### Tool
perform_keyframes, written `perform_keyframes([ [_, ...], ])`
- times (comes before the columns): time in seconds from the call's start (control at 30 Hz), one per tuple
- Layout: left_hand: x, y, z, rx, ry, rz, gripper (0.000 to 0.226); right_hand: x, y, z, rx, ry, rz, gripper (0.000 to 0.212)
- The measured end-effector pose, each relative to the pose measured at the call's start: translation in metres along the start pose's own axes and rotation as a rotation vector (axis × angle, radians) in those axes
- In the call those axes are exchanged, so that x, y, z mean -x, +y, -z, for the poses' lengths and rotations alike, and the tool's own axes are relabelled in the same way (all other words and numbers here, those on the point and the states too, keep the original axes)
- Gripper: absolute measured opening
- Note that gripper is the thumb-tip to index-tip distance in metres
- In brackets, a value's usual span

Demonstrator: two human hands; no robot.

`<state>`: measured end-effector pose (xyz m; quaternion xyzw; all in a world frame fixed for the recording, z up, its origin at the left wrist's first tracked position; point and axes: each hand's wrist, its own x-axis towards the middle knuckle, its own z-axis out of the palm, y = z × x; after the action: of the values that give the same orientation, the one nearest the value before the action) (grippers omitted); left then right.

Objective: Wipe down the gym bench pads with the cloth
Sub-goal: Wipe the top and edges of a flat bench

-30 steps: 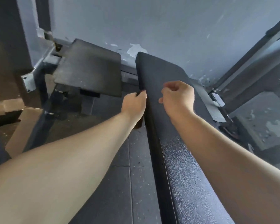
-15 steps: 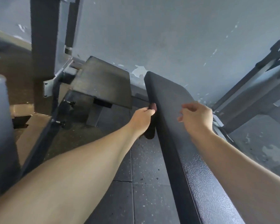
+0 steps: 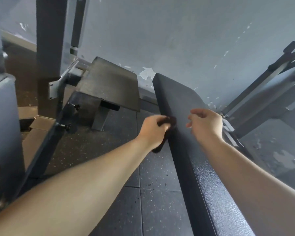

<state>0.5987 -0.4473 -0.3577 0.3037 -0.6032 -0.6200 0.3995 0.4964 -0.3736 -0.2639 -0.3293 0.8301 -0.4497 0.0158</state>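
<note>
A long black pad (image 3: 182, 99) runs from 6 o'clock up past centre, its rounded far end close to the wall (image 3: 177, 34). The left hand (image 3: 152, 132) is at the pad's left edge, fingers clenched round a dark cloth (image 3: 169, 120). The cloth's bunched top lies against that edge. A tail of it hangs under the wrist beside the pad's side face. It is blurred, so its folds cannot be made out. The right hand (image 3: 207, 125) is over the pad's top at 3 o'clock of the left hand. Its fingers are loosely bent, thumb and forefinger apart, grasping nothing. Whether it touches the pad cannot be told.

At 10 o'clock of the hands a flat dark plate (image 3: 109, 82) tilts on a metal stand, apart from the pad, with a strip of speckled floor (image 3: 157, 206) between them. A thick upright post (image 3: 48, 48) rises at 11 o'clock, with a bracket (image 3: 54, 89) bolted low on it. A slanted bar (image 3: 46, 150) below the plate carries two knobs (image 3: 66, 127). A grey block (image 3: 2, 120) fills the 9 o'clock edge. At 3 o'clock slanted frame bars (image 3: 262, 92) crowd the pad's right edge. A flaked patch (image 3: 147, 74) marks the wall just beside the pad's far left corner.
</note>
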Motion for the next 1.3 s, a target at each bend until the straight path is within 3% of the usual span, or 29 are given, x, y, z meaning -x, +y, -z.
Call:
perform_keyframes([
  [0.13, -0.031, 0.008, -0.007, -0.011, 0.097, 0.015, 0.028, 0.004, 0.004, -0.007, 0.007, -0.008, -0.01, 0.021],
  [0.47, 0.053, -0.016, -0.02, -0.088, 0.003, 0.024, 0.018, 0.004, 0.008, 0.004, -0.017, -0.018, 0.009, 0.018],
  [0.77, -0.019, -0.007, -0.016, -0.134, 0.119, 0.031, 0.014, 0.011, 0.005, -0.001, -0.004, -0.018, -0.006, 0.019],
  [1.07, 0.08, -0.02, -0.018, -0.148, -0.009, -0.095, 0.018, 0.019, -0.001, 0.002, 0.015, -0.031, 0.012, 0.02],
  [1.3, 0.01, -0.006, -0.022, -0.09, 0.133, -0.02, 0.018, 0.024, 0.005, 0.005, 0.0, -0.036, 0.003, 0.015],
])
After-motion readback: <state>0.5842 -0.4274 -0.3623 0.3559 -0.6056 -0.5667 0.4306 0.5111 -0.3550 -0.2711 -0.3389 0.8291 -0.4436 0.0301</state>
